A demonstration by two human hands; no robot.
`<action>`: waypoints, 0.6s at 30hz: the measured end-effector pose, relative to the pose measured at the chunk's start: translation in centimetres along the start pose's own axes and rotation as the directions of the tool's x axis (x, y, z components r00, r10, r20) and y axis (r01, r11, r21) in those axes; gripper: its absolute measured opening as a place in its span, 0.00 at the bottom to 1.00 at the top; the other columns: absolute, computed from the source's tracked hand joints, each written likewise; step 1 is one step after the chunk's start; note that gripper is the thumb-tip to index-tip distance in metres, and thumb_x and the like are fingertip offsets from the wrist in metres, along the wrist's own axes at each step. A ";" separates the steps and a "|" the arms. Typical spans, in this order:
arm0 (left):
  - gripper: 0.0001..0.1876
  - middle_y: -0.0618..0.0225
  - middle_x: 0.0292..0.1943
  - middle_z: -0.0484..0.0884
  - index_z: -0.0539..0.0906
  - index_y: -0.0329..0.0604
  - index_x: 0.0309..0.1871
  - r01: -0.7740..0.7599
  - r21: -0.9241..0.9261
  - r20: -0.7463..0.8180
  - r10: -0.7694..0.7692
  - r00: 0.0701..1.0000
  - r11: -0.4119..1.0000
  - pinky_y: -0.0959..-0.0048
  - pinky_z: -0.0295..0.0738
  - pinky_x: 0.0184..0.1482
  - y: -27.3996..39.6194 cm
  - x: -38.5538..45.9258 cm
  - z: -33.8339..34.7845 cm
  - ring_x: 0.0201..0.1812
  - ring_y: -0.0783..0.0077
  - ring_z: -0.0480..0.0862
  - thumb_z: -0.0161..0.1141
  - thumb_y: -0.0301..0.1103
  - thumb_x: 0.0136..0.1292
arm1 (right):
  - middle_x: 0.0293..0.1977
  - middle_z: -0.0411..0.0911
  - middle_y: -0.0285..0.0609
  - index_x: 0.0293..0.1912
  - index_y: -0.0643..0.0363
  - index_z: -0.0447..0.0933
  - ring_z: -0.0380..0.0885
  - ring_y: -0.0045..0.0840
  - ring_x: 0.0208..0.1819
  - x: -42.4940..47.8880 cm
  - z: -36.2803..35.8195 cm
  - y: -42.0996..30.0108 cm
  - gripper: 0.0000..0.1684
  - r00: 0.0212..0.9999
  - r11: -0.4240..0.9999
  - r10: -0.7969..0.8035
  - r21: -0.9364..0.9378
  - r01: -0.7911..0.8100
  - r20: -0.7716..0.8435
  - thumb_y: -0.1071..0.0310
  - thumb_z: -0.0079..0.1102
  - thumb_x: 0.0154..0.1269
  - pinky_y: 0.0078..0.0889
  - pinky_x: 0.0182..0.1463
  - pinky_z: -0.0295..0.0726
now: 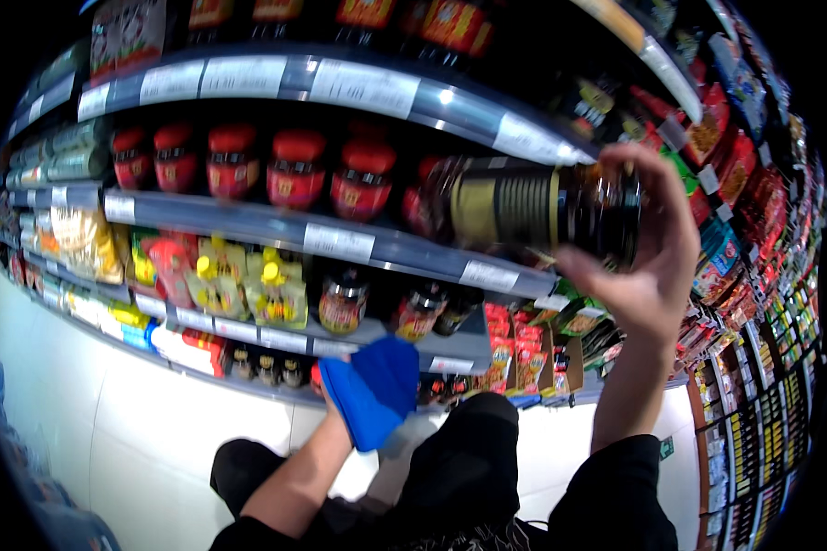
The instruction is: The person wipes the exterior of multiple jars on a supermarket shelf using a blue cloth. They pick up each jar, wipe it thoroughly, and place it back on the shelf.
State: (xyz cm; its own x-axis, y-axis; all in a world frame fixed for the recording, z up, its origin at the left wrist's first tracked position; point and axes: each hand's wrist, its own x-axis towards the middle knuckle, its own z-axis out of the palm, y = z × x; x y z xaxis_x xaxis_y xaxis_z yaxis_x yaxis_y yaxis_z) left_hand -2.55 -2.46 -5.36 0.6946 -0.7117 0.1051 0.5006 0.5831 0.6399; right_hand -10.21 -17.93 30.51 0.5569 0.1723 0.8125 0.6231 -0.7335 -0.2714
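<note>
My right hand (pixel 644 255) grips a dark glass jar (pixel 524 203) with a yellowish and dark label by one end. The jar lies sideways, in front of the shelf edge at the right end of a row of red-lidded jars (pixel 296 169). In my left hand (pixel 338 406) is a folded blue cloth (pixel 375 396), held low before the shelves, above my knees. The cloth hides most of the fingers. Motion blurs the jar and the right hand.
A shelf edge with price tags (pixel 248 224) runs across the front. Below it stand yellow-capped pouches (pixel 272 289) and dark jars (pixel 344 303). Another shelf edge (pixel 296 76) passes above. Hanging red packets (pixel 734 179) fill the right side, with cartons of small packets (pixel 513 351) lower down.
</note>
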 end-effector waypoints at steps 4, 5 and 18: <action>0.38 0.53 0.64 0.78 0.73 0.44 0.69 0.021 -0.356 -0.021 -0.030 0.999 0.934 0.51 0.71 0.66 5.7 -1.2 3.6 0.62 0.50 0.78 0.38 0.61 0.66 | 0.52 0.73 0.41 0.59 0.67 0.72 0.79 0.23 0.53 -9.1 5.8 1.9 0.43 0.912 0.862 0.347 0.309 -0.401 0.218 0.71 0.85 0.43 0.25 0.59 0.80; 0.38 0.53 0.62 0.79 0.72 0.43 0.70 -0.022 -0.093 -0.028 0.019 0.999 0.995 0.50 0.74 0.63 6.2 -1.2 3.7 0.60 0.49 0.79 0.42 0.62 0.65 | 0.50 0.73 0.40 0.58 0.67 0.72 0.78 0.23 0.53 -10.8 7.2 2.4 0.42 0.908 0.864 0.346 0.298 -0.406 0.235 0.70 0.84 0.43 0.25 0.59 0.79; 0.35 0.56 0.61 0.80 0.71 0.43 0.70 -0.312 -0.362 -0.328 0.193 0.925 0.879 0.54 0.75 0.68 4.5 -0.5 1.9 0.60 0.55 0.82 0.32 0.63 0.80 | 0.48 0.81 0.48 0.58 0.65 0.66 0.83 0.27 0.50 -16.9 20.7 6.3 0.32 0.576 0.315 0.816 0.807 -0.500 0.039 0.76 0.75 0.59 0.30 0.60 0.81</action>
State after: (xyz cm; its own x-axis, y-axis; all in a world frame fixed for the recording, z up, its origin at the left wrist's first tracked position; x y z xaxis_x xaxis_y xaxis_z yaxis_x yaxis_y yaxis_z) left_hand -1.65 -0.22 -1.11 0.9085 -0.4170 -0.0289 0.4101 0.8759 0.2540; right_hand -4.33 -11.89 4.34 0.8509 -0.4739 0.2268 0.3607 0.2131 -0.9080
